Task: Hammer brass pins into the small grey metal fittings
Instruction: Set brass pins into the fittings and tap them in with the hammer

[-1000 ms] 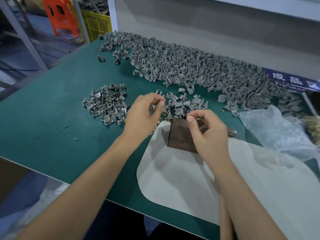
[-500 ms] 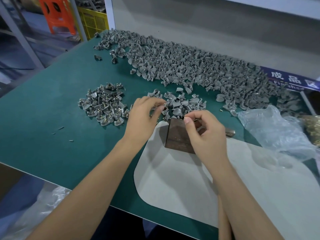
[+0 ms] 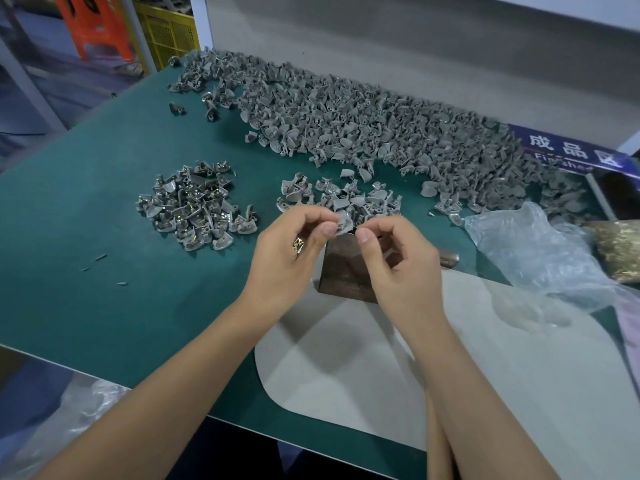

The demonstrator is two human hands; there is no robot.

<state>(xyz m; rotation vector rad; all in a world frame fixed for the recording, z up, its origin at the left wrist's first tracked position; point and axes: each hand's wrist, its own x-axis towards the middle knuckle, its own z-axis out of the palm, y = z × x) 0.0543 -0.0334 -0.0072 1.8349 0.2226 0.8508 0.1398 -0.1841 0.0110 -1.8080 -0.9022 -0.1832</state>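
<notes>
My left hand (image 3: 294, 244) pinches a small grey fitting (image 3: 344, 221) between thumb and forefinger, and several brass pins (image 3: 298, 244) glint in its palm. My right hand (image 3: 398, 261) is close beside it, thumb and forefinger pinched together at the fitting's right edge; what they hold is too small to see. Both hands hover just above a dark brown block (image 3: 341, 271). A small heap of bare grey fittings (image 3: 349, 199) lies right behind the hands. A pile of fittings with brass pins (image 3: 194, 209) sits to the left.
A long bank of grey fittings (image 3: 363, 123) runs along the back of the green table (image 3: 86, 278). A grey mat (image 3: 450, 368) lies under the block. To the right are a clear plastic bag (image 3: 540, 251), a bag of brass pins (image 3: 620, 247) and a metal tool end (image 3: 449, 259).
My left hand has lifted a grey fitting from the small heap and brought it toward my right hand. The two hands have drawn together over the block.
</notes>
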